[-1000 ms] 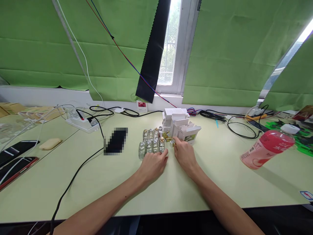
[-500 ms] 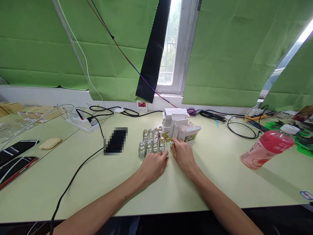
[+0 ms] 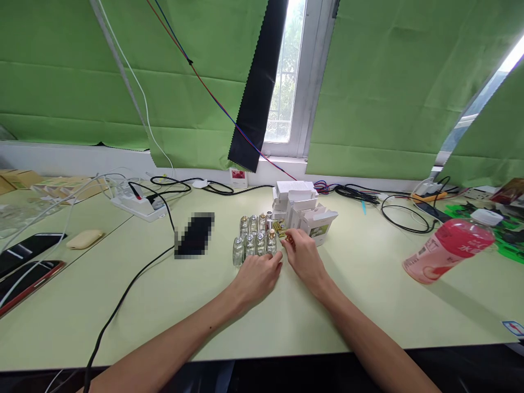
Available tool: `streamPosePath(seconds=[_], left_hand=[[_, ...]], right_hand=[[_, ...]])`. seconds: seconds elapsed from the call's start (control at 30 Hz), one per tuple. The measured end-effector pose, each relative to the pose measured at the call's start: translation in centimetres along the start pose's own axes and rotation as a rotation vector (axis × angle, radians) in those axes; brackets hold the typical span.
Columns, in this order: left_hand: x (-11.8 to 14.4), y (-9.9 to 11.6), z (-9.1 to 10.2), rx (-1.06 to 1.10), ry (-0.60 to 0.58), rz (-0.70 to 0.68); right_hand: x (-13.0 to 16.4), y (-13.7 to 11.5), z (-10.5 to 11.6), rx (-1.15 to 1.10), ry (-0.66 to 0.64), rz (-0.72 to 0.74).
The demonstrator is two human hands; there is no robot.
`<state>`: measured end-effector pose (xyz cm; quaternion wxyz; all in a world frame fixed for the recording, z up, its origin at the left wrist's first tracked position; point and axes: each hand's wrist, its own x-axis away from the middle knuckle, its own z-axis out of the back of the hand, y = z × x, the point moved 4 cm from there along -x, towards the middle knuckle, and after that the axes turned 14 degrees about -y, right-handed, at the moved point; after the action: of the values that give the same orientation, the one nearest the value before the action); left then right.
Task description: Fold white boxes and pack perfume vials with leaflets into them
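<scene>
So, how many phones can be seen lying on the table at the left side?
2. One dark phone lies near the left edge of the table, and a red-edged phone lies just in front of it, closer to the person. The pixelated dark patch farther right cannot be identified.

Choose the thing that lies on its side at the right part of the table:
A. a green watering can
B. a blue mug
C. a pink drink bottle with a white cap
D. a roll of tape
C: the pink drink bottle lies tilted on the table, its white cap toward the far right.
</scene>
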<state>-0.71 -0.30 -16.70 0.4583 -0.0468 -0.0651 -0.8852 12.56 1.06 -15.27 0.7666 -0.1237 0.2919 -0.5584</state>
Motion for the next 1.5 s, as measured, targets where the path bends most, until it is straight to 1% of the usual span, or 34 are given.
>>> streamPosePath(seconds=[0.07, 0.13, 0.23, 0.3, 0.43, 0.57, 0.67, 0.83, 0.93, 1.1, 1.3, 1.5], left_hand=[[0.0, 0.1, 0.1, -0.004, -0.009, 0.006], [0.0, 0.1, 0.1, -0.012, -0.022, 0.012], [-0.1, 0.1, 0.1, -0.022, -0.031, 0.018], [-0.2, 0.0, 0.0, -0.02, -0.026, 0.019], [-0.2, -0.1, -0.2, -0.004, -0.015, 0.014], [-0.2, -0.2, -0.3, 0.001, -0.007, 0.003], [-0.3, -0.2, -0.3, 0.015, 0.002, -0.009], [-0.3, -0.2, -0.2, 0.038, 0.004, -0.009], [-0.2, -0.2, -0.2, 0.057, 0.004, -0.011], [-0.2, -0.3, -0.3, 0.036, -0.01, 0.002], [-0.1, -0.3, -0.2, 0.048, 0.004, -0.013], [-0.2, -0.4, -0.3, 0.072, 0.017, -0.011]], right_hand=[[0.1, -0.3, 0.5, -0.061, 0.148, 0.101], [0.1, -0.7, 1.0, -0.117, 0.257, 0.196], [-0.3, -1.2, 1.5, -0.159, 0.353, 0.299], [-0.7, -1.6, 1.7, -0.158, 0.373, 0.337], [-1.6, -2.0, 1.6, -0.125, 0.363, 0.366], [-2.1, -2.0, 1.0, -0.119, 0.299, 0.413], [-2.2, -1.9, 0.7, -0.113, 0.261, 0.421], [-2.2, -1.9, 0.5, -0.109, 0.259, 0.459], [-2.3, -1.9, 0.4, -0.108, 0.248, 0.458], [-2.2, -1.9, 0.2, -0.088, 0.245, 0.48], [-2.4, -1.7, -0.2, -0.057, 0.206, 0.453], [-2.4, -1.6, -0.4, -0.065, 0.21, 0.476]])
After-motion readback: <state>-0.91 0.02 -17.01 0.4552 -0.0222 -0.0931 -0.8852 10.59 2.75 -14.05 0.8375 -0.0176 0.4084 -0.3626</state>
